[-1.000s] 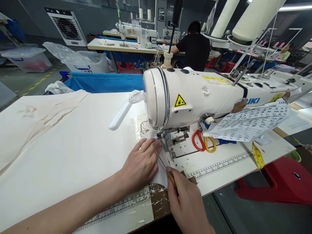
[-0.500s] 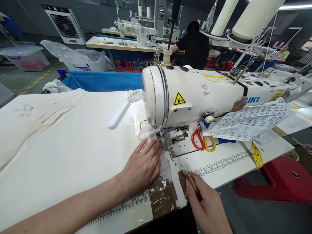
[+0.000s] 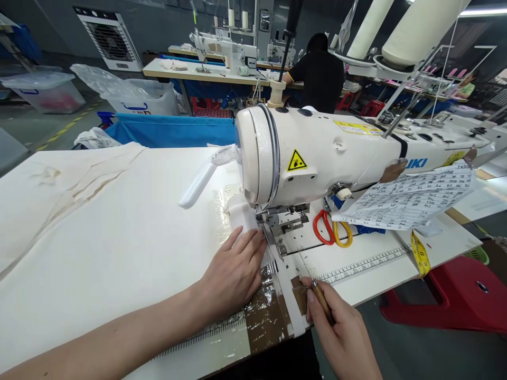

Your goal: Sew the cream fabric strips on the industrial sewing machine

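Observation:
My left hand [image 3: 234, 266] lies flat with its fingers stretched out, pressing a sheer white fabric piece [image 3: 243, 215] to the bed, just in front of the needle area of the white sewing machine [image 3: 301, 158]. In my right hand [image 3: 343, 327] is an awl [image 3: 321, 301] with a wooden handle, gripped between thumb and fingers. Its thin metal tip points up and left toward the machine's metal plate, apart from the fabric. Between both hands a narrow white strip [image 3: 291, 301] runs from the machine to the table's front edge. My left palm hides part of the fabric.
Red-and-yellow-handled scissors [image 3: 325, 228] lie right of the needle area, below a handwritten sheet [image 3: 412, 198]. A yellow tape measure [image 3: 420, 256] hangs at the table edge. Beige cloth [image 3: 67, 195] is spread at left. A red stool [image 3: 443, 295] stands at right; a person [image 3: 317, 74] sits behind.
The sheer fabric behind the machine's foot now lies flatter and shows more. The awl's tip has lifted slightly from near the plate. My left hand stays almost in place.

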